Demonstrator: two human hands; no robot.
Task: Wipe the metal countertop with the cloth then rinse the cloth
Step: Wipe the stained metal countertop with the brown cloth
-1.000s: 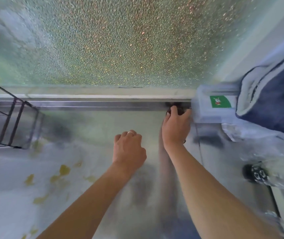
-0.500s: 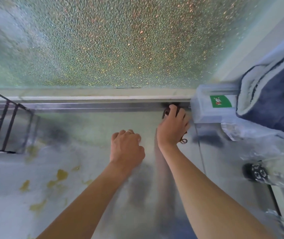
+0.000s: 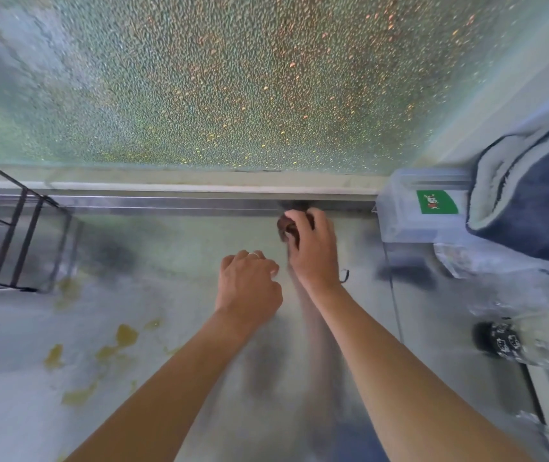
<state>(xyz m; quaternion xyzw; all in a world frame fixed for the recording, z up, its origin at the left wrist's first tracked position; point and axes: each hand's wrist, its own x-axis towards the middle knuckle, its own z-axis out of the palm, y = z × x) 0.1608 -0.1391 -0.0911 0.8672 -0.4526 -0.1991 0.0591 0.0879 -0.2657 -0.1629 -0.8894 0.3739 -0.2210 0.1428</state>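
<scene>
The metal countertop (image 3: 153, 261) fills the lower view, with yellowish smears (image 3: 126, 335) at its left. My right hand (image 3: 314, 251) presses a small dark brown cloth (image 3: 286, 226) against the counter, close to the raised back edge; most of the cloth is hidden under my fingers. My left hand (image 3: 248, 283) rests as a loose fist on the counter just left of it, holding nothing I can see, with a ring on one finger.
A black wire rack (image 3: 9, 228) stands at the left. At the right are a clear plastic box with a green label (image 3: 419, 215), a blue and white towel (image 3: 533, 201), crumpled plastic and a dark-capped bottle (image 3: 496, 340). Textured glass (image 3: 233, 78) rises behind the counter.
My right hand has slid the cloth leftward along the back edge, away from the plastic box. My left hand has stayed nearly in place.
</scene>
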